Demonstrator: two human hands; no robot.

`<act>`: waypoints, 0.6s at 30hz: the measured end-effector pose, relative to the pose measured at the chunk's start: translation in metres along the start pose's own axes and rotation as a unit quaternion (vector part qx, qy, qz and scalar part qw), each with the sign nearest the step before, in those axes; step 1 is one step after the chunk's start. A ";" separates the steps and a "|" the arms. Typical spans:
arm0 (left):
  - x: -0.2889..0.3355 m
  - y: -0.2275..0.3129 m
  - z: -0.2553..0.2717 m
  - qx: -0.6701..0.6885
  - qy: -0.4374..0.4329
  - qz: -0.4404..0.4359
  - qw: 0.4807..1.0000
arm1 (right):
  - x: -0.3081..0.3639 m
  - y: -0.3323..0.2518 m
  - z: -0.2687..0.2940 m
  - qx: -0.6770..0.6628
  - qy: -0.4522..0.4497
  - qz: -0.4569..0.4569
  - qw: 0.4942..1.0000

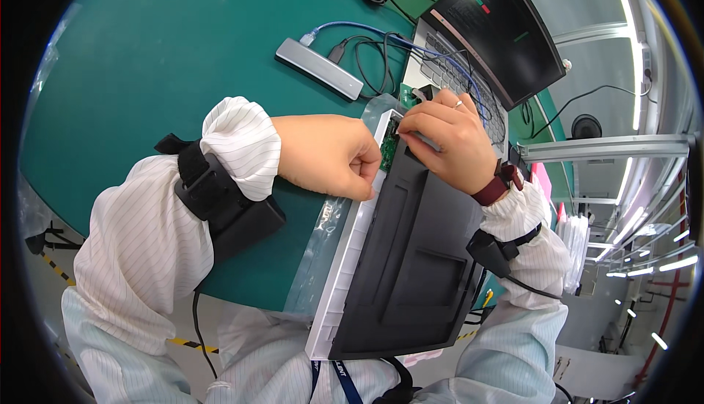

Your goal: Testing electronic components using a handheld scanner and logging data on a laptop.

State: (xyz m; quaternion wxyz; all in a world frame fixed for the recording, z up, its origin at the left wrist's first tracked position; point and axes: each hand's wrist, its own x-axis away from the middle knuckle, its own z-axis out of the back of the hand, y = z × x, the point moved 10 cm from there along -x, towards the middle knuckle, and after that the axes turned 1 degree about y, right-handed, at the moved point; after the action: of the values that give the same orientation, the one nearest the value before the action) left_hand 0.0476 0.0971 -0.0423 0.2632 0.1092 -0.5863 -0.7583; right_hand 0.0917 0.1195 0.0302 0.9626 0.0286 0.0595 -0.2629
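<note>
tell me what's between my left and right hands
In the head view, a green circuit board lies between your left hand and right hand, at the far end of the white frame.

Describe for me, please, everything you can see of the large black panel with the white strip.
The black panel is a flat, roughly rectangular, plastic-looking piece with raised and recessed areas on its face. A ribbed white strip runs along its left side; green circuitry shows near its far end. It lies slantwise, its near end past the green table's edge, clear film along its left. The left hand appears to touch the strip; the right hand's fingertips are by the circuitry.
</note>
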 end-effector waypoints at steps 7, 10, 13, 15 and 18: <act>0.000 -0.001 0.001 0.016 0.000 0.003 1.000 | 0.001 0.000 -0.003 -0.014 0.005 0.005 1.000; -0.001 -0.001 0.000 0.014 -0.002 0.004 1.000 | 0.000 0.000 -0.003 -0.015 0.004 0.005 1.000; -0.001 -0.003 -0.001 0.018 -0.002 0.005 1.000 | 0.000 -0.001 -0.005 -0.016 0.003 0.005 1.000; -0.001 -0.003 -0.001 0.021 -0.003 0.006 1.000 | 0.000 -0.001 -0.006 -0.015 0.002 0.003 1.000; -0.001 -0.001 -0.001 0.021 -0.002 -0.001 1.000 | 0.000 -0.001 -0.006 -0.015 -0.009 -0.004 1.000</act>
State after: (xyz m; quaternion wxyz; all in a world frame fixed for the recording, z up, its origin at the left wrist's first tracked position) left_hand 0.0484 0.0973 -0.0437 0.2588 0.1135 -0.6025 -0.7464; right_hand 0.0903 0.1197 0.0238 0.9624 0.0112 0.0551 -0.2659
